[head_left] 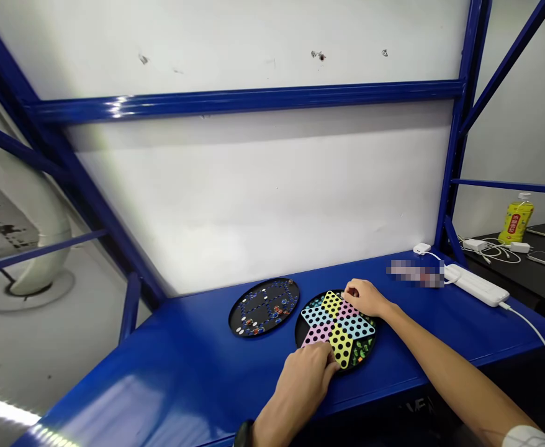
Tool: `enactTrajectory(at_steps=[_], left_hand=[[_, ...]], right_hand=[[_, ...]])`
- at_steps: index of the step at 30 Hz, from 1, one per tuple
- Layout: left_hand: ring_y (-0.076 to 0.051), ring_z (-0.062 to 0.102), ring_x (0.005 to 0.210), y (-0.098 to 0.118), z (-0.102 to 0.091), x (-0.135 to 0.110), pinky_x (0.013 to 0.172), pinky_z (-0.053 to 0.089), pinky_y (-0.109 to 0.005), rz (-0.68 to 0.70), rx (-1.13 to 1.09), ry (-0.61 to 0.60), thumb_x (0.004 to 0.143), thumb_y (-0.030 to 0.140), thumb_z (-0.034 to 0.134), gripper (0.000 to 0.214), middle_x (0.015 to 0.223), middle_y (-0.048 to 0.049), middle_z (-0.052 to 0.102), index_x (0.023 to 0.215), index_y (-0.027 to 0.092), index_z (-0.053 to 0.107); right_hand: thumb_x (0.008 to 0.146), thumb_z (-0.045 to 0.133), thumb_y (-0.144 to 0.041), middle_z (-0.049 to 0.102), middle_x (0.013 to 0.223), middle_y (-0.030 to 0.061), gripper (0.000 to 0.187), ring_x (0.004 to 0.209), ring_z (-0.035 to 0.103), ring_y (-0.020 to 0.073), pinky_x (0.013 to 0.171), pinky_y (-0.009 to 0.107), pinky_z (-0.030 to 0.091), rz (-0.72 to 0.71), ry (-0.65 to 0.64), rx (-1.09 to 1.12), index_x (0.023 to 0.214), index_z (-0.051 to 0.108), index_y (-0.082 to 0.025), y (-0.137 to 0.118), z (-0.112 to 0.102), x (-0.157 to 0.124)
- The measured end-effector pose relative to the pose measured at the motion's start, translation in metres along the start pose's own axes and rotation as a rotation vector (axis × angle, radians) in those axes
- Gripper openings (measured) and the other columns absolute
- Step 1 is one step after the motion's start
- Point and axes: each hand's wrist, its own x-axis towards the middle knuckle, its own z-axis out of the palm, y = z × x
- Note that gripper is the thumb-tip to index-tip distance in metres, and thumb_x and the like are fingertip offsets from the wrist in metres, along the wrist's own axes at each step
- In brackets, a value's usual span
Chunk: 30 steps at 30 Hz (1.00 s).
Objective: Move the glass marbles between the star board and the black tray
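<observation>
Blue steel worktop (pixel 184 354) — Chinese checkers board (pixel 337 329), a multicolour star in a round black tray, sits between the hands. Left hand (pixel 300 385) curled over its lower edge, right hand (pixel 363 298) over its upper edge — grip unclear. Round black marble board (pixel 263 307) just beside it.

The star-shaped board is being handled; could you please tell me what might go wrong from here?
The left hand and right hand both touch the star-shaped board, so it could shift and jostle the green marbles beside it. The nearby black tray holds loose marbles and might get bumped.
</observation>
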Motion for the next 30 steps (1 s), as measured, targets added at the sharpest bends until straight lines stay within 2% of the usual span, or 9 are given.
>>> enactTrajectory(at_steps=[5, 10, 15, 20, 23, 27, 28, 30], left_hand=[[-0.021, 0.067, 0.085, -0.004, -0.009, 0.003, 0.068, 0.042, -0.028, -0.004, -0.046, 0.007, 0.084, 0.033, 0.056, 0.017, 0.093, -0.0035, 0.074, 0.087, 0.025, 0.07], [-0.023, 0.068, 0.085, -0.01, -0.024, 0.008, 0.071, 0.044, -0.03, -0.024, 0.01, -0.004, 0.075, 0.031, 0.063, 0.016, 0.09, -0.0033, 0.076, 0.086, 0.027, 0.075], [-0.026, 0.069, 0.083, -0.005, -0.026, 0.014, 0.069, 0.045, -0.032, 0.015, 0.114, -0.085, 0.073, 0.016, 0.058, 0.023, 0.086, -0.0076, 0.076, 0.081, 0.026, 0.078], [-0.021, 0.068, 0.079, -0.016, -0.023, 0.017, 0.069, 0.048, -0.029, 0.1, -0.074, -0.058, 0.069, 0.016, 0.063, 0.024, 0.085, -0.0039, 0.077, 0.086, 0.023, 0.078], [-0.02, 0.069, 0.08, -0.035, -0.028, 0.019, 0.073, 0.051, -0.028, 0.073, -0.246, 0.041, 0.072, 0.024, 0.064, 0.022, 0.087, -0.0026, 0.077, 0.089, 0.022, 0.078], [-0.022, 0.069, 0.09, -0.083, -0.042, 0.029, 0.08, 0.053, -0.028, -0.101, -0.391, 0.417, 0.078, 0.038, 0.062, 0.03, 0.094, -0.0036, 0.077, 0.097, 0.018, 0.074], [-0.023, 0.07, 0.091, -0.097, -0.045, 0.033, 0.081, 0.053, -0.028, -0.149, -0.402, 0.447, 0.078, 0.039, 0.062, 0.032, 0.095, -0.0046, 0.076, 0.098, 0.017, 0.073], [-0.025, 0.07, 0.092, -0.126, -0.046, 0.043, 0.081, 0.053, -0.03, -0.209, -0.398, 0.426, 0.079, 0.038, 0.061, 0.033, 0.095, -0.0063, 0.076, 0.1, 0.015, 0.071]], right_hand=[[0.089, 0.052, -0.037, 0.061, 0.077, 0.0016, 0.027, 0.068, 0.053, 0.0139, 0.065, 0.026, 0.039, 0.002, -0.003, -0.004, 0.07, 0.06, -0.021, 0.0, 0.0, 0.0], [0.089, 0.052, -0.038, 0.062, 0.079, 0.002, 0.026, 0.069, 0.054, 0.0143, 0.065, 0.027, 0.04, 0.004, -0.003, 0.008, 0.072, 0.061, -0.021, 0.001, 0.0, 0.0], [0.089, 0.053, -0.036, 0.063, 0.079, 0.0021, 0.025, 0.069, 0.054, 0.0142, 0.065, 0.027, 0.04, 0.007, -0.005, 0.009, 0.071, 0.061, -0.021, 0.0, -0.001, -0.001], [0.089, 0.053, -0.038, 0.063, 0.079, 0.002, 0.026, 0.07, 0.054, 0.0142, 0.065, 0.026, 0.039, 0.008, -0.01, 0.003, 0.072, 0.061, -0.021, -0.001, -0.001, -0.001], [0.089, 0.053, -0.037, 0.063, 0.079, 0.0016, 0.025, 0.069, 0.054, 0.0139, 0.065, 0.026, 0.038, 0.015, -0.014, -0.004, 0.072, 0.061, -0.021, -0.001, -0.001, -0.001], [0.089, 0.052, -0.037, 0.063, 0.079, 0.0016, 0.026, 0.069, 0.054, 0.014, 0.064, 0.027, 0.037, 0.017, -0.02, 0.004, 0.072, 0.061, -0.021, -0.001, -0.002, -0.001], [0.089, 0.052, -0.037, 0.063, 0.079, 0.0016, 0.025, 0.069, 0.054, 0.0141, 0.064, 0.027, 0.037, 0.017, -0.02, 0.005, 0.072, 0.061, -0.021, -0.001, -0.002, -0.001], [0.089, 0.053, -0.037, 0.063, 0.079, 0.0017, 0.025, 0.07, 0.055, 0.0142, 0.064, 0.027, 0.037, 0.018, -0.019, 0.005, 0.072, 0.061, -0.021, -0.002, -0.002, -0.001]])
